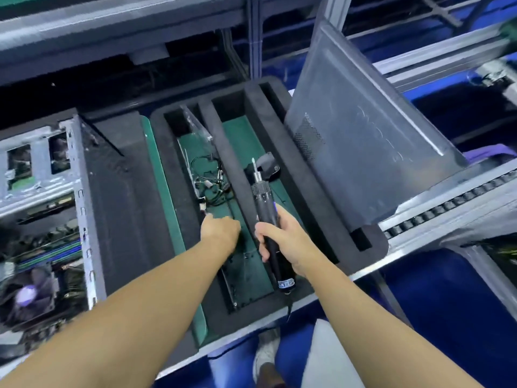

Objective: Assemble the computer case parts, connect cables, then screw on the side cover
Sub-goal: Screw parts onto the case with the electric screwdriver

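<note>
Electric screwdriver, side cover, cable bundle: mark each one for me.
Electric screwdriver (264, 204): head view, black barrel below the knurled collar.
Side cover (363, 152): head view, middle of the grey panel.
Cable bundle (211, 186): head view, middle of the tangled wires.

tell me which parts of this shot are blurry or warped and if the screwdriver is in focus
In the head view the electric screwdriver at centre is fairly sharp; the open computer case at its left edge is smeared by blur; the wide lens bows the straight rails in that view, and the leaning side panel carries pale glare.
</note>
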